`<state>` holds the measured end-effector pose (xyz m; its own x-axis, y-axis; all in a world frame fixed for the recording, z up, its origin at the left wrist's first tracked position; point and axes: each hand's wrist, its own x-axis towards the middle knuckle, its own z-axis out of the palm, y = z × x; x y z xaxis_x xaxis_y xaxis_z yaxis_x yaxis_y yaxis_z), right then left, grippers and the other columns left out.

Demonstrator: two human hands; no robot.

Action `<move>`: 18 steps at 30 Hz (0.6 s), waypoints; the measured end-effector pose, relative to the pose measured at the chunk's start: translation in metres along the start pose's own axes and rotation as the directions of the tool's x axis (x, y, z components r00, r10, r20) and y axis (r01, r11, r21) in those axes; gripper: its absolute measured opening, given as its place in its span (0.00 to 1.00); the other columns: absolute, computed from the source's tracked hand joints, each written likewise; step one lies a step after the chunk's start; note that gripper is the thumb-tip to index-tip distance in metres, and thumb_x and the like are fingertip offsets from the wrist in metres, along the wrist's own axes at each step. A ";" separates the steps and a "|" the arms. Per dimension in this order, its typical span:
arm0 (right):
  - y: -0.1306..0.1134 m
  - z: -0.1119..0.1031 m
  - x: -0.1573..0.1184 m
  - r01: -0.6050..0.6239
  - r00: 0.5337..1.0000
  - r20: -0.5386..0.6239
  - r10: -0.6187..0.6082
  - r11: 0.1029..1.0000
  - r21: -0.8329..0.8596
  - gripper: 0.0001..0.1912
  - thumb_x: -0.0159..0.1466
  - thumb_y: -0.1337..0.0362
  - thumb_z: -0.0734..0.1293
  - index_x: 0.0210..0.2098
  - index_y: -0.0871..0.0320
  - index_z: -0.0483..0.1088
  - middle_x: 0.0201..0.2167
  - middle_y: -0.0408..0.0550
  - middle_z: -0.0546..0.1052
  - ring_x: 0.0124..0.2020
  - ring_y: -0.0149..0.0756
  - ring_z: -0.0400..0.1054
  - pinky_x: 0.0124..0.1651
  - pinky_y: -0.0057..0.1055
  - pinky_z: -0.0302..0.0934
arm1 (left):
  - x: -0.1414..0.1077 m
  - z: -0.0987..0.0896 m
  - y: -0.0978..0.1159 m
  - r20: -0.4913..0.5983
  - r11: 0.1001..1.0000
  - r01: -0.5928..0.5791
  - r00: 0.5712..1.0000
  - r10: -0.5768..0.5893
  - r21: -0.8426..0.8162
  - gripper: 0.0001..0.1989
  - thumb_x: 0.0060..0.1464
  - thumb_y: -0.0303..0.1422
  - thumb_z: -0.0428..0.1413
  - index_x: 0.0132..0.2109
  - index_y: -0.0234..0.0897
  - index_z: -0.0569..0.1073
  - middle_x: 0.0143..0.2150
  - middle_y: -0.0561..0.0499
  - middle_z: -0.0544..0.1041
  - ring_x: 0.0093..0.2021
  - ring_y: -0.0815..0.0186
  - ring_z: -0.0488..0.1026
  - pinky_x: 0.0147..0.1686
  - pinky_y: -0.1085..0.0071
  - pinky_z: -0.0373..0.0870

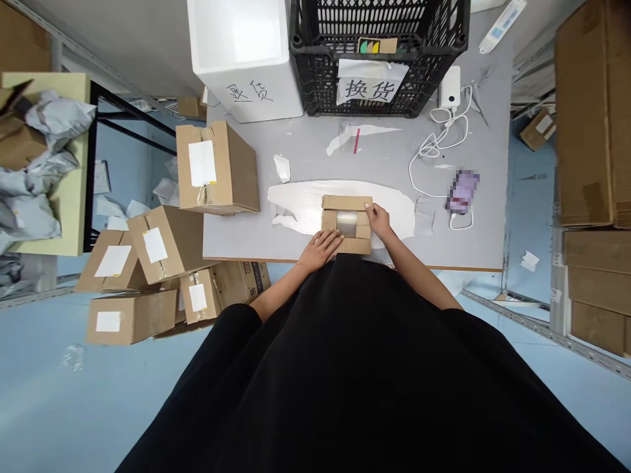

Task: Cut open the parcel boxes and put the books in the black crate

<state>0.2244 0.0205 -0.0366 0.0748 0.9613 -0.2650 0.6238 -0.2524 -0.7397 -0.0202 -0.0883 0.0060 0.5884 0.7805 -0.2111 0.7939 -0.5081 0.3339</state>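
Observation:
A small flat cardboard box (pixel 346 223) lies on a white plastic sheet (pixel 296 205) near the front edge of the grey table (pixel 236 233). A strip or roll of clear packing tape (pixel 346 224) shows on its top, and I cannot tell which. My left hand (pixel 320 251) rests flat on the box's near left corner, fingers apart. My right hand (pixel 378 220) curls over the box's right edge and holds it.
A taped carton (pixel 217 169) stands on the table's left side. Behind it are a white foam box (pixel 244 56) and a black plastic crate (pixel 374 39). A power bank (pixel 450 87) and cable lie right, near a blurred phone (pixel 463 192). More cartons (pixel 158 246) sit left.

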 end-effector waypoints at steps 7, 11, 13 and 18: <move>0.003 0.002 -0.004 0.026 1.000 -0.017 -0.026 1.000 -0.012 0.27 0.68 0.38 0.53 0.24 0.52 0.54 0.23 0.43 0.67 0.29 0.35 0.59 0.36 0.31 0.56 | 0.003 0.029 -0.005 0.074 0.996 0.067 0.995 -0.062 -0.066 0.30 0.65 0.36 0.49 0.72 0.45 0.59 0.74 0.46 0.57 0.75 0.53 0.48 0.72 0.45 0.45; 0.004 0.003 -0.004 0.047 0.999 -0.028 -0.047 0.999 -0.005 0.31 0.65 0.33 0.50 0.24 0.52 0.53 0.22 0.43 0.66 0.28 0.35 0.58 0.35 0.32 0.55 | 0.008 0.039 -0.009 0.071 0.994 0.081 0.995 -0.076 -0.077 0.28 0.65 0.35 0.48 0.71 0.46 0.61 0.73 0.45 0.59 0.75 0.53 0.49 0.72 0.44 0.45; 0.004 0.003 -0.003 0.033 0.999 -0.032 -0.033 0.999 -0.008 0.32 0.64 0.31 0.49 0.24 0.51 0.53 0.22 0.44 0.66 0.29 0.35 0.58 0.36 0.32 0.56 | 0.008 0.038 -0.009 0.061 0.996 0.061 0.996 -0.057 -0.068 0.28 0.65 0.36 0.48 0.71 0.45 0.61 0.73 0.44 0.58 0.75 0.53 0.49 0.72 0.44 0.45; 0.007 0.003 -0.010 -0.005 1.000 -0.026 0.006 0.999 0.042 0.35 0.63 0.30 0.48 0.27 0.53 0.62 0.28 0.48 0.73 0.34 0.38 0.65 0.41 0.34 0.62 | -0.002 0.027 -0.009 -0.026 0.996 0.026 0.999 -0.028 -0.084 0.31 0.63 0.34 0.51 0.72 0.42 0.59 0.74 0.40 0.56 0.76 0.50 0.47 0.71 0.43 0.50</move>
<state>0.2258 0.0093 -0.0411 0.0990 0.9624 -0.2529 0.5900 -0.2615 -0.7639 -0.0249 -0.0952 -0.0217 0.5617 0.8037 -0.1962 0.7930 -0.4555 0.4046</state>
